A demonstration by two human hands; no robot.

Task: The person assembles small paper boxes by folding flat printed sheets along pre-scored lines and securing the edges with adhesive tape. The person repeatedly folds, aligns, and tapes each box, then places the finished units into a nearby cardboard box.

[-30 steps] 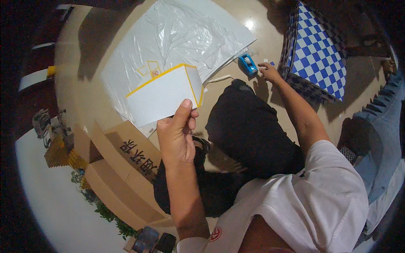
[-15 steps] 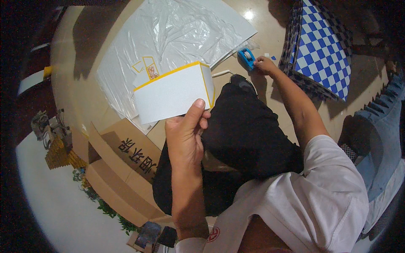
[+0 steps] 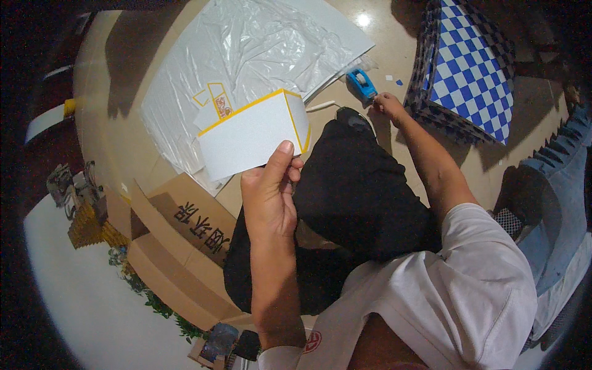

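Note:
My left hand grips a folded white card with yellow edging, thumb on its near face and the other fingers behind. The card stands raised over my lap, its right end bent back at a crease. Beyond my knee, my right hand is closed in a pinch at the near end of a blue tape dispenser on the floor. Whatever is between those fingertips is too small to make out. A thin white stick-like piece lies left of the dispenser.
Clear plastic sheeting covers a white board ahead. Blue-and-white checkered panels stand in a stack at the right. An open cardboard box sits by my left side, with green foliage beyond it. Small scraps dot the floor.
My right hand has shifted slightly right and nearer, along the dispenser's near end. The dispenser has turned a little. The card in my left hand has tilted slightly.

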